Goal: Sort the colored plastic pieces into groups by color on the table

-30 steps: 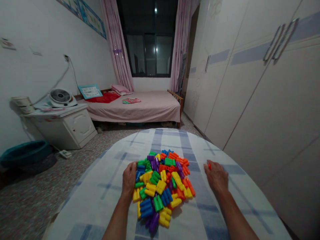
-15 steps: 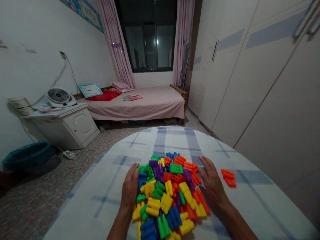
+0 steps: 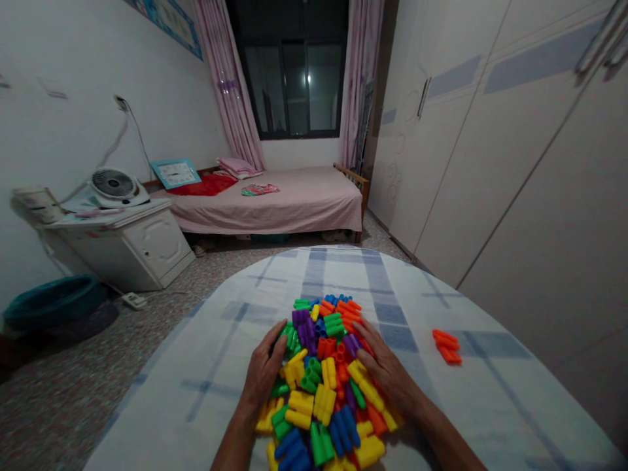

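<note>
Plastic building pieces (image 3: pixel 324 402) in yellow, blue, green, purple, orange and red, heaped on the near half of a rounded table and lying between the person's two hands. The left hand (image 3: pixel 265 367) rests along the left flank of the heap, thumb parted from the fingers and the palm turned inward. The right hand (image 3: pixel 387 371) lies against the right flank, fingers loosely spread and reaching over its edge, the thumb near a purple piece (image 3: pixel 351 345). Both hands are thus open and cupped about the heap; whether a piece sits beneath either palm cannot be told. Orange pieces (image 3: pixel 446 347) lie to the right — well apart from the heap, on the same blue-and-white checked tablecloth (image 3: pixel 220 392).

Background: a bed (image 3: pixel 294 209) with a pink sheet stands beyond the table, below a dark window (image 3: pixel 297 91) flanked by pink curtains (image 3: pixel 230 85). At left, a fan (image 3: pixel 115 185) sits on a white cabinet (image 3: pixel 159 258), with a teal tub (image 3: pixel 53 301) in front; at right — a tall pale wardrobe (image 3: pixel 520 176).
</note>
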The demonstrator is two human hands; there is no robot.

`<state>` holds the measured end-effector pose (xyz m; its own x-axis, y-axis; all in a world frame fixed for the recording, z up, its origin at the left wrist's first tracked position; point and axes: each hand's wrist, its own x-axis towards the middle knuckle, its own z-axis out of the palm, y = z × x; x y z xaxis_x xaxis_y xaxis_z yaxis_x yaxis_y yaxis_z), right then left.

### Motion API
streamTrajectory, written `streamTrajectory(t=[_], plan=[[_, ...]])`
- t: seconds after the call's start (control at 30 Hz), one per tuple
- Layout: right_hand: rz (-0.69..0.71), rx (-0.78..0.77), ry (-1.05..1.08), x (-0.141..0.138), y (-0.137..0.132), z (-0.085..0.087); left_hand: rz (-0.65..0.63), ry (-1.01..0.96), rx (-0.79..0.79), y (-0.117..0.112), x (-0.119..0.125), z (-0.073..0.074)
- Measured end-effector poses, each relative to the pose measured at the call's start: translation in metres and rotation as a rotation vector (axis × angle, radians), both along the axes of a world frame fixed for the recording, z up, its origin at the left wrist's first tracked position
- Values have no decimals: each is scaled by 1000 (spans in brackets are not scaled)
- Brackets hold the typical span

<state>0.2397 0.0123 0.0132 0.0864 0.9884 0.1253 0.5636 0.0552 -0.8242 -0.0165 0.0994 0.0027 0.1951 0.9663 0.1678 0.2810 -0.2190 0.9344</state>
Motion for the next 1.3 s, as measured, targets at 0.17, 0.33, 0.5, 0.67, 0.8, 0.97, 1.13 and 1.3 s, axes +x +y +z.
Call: streamTrajectory(t=[0.17,0.33,0.5,0.67,0.8,0.97,1.13,1.3], plan=[[-202,145,-38,15,4,-3,142,9,33,5,0,0],[-94,121,-186,25,4,-9,204,36,33,7,-2,-1],[-68,126,-218,23,4,-9,210,52,38,7,-2,-4],[-178,119,-240,23,4,-9,211,43,51,8,-3,-5],[-327,126,-230,27,5,-9,200,29,72,7,-2,-3],[-280,155,-233,30,4,-8,191,15,83,5,-2,-1],[-127,118,-390,26,4,-12,197,24,71,5,-2,0],[-241,181,-489,32,4,-14,194,32,78,5,-2,0]])
